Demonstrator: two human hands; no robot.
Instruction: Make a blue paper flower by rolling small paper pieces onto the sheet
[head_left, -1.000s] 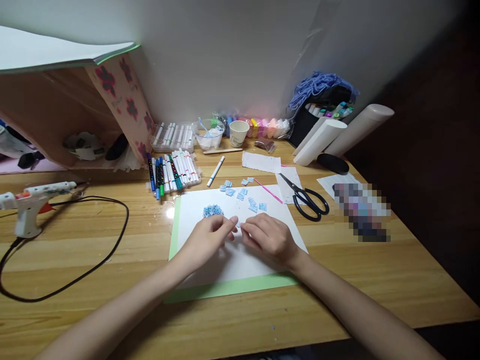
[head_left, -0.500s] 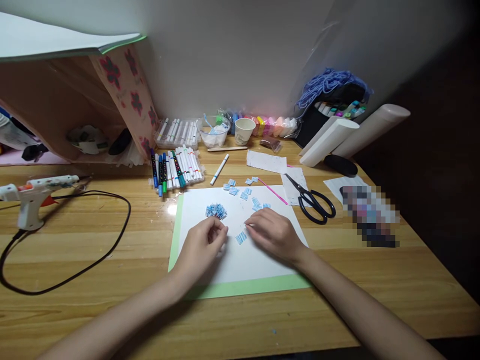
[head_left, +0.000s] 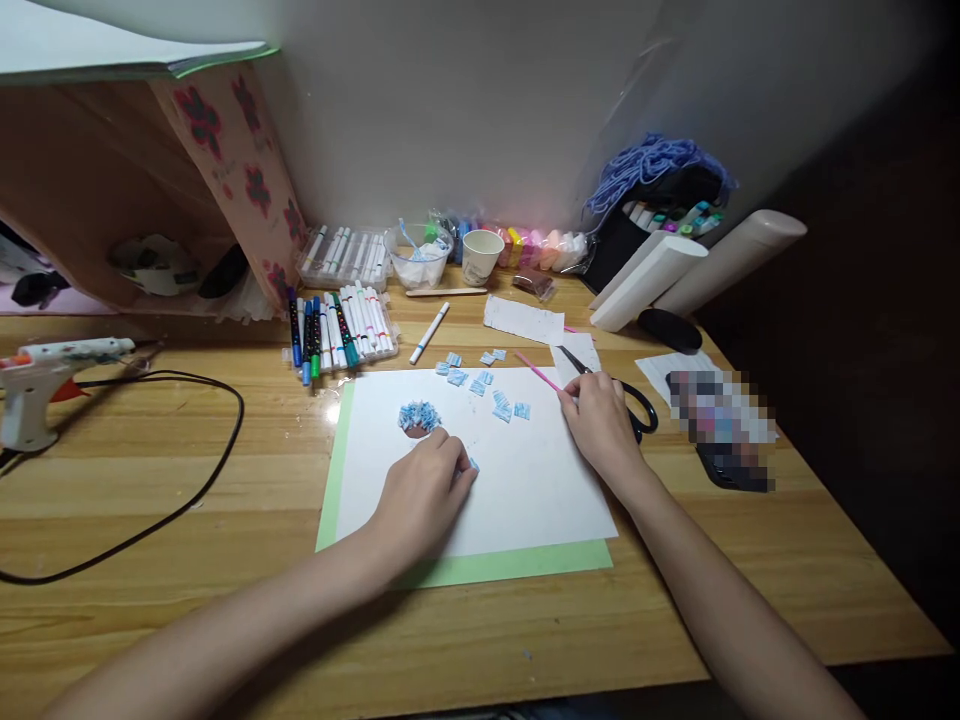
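My left hand (head_left: 426, 490) is closed in a pinch low over the white sheet (head_left: 540, 490), with the edge of a small blue-and-white paper square (head_left: 474, 465) showing at its fingertips. Just beyond it sits a ruffled cluster of blue paper bits (head_left: 420, 415) with a brown base below. My right hand (head_left: 602, 425) pinches the near end of a thin pink stick (head_left: 536, 370) at the sheet's right edge. Black-handled scissors (head_left: 643, 408) lie partly hidden under and behind that hand. Several striped blue paper squares (head_left: 481, 383) are scattered on and beyond the top of the sheet.
Left stands a white glue gun (head_left: 30, 395) with a looping black cord (head_left: 225, 450). Markers (head_left: 337, 330), a clear bowl (head_left: 418, 262), a paper cup (head_left: 481, 257) and clay packs (head_left: 536, 250) line the back. White rolls (head_left: 652, 285) stand at right, near a phone-like dark object (head_left: 735, 470).
My right hand has moved right and away from me, onto the pink stick. My left hand has shifted right to the loose paper square. The view has shifted slightly.
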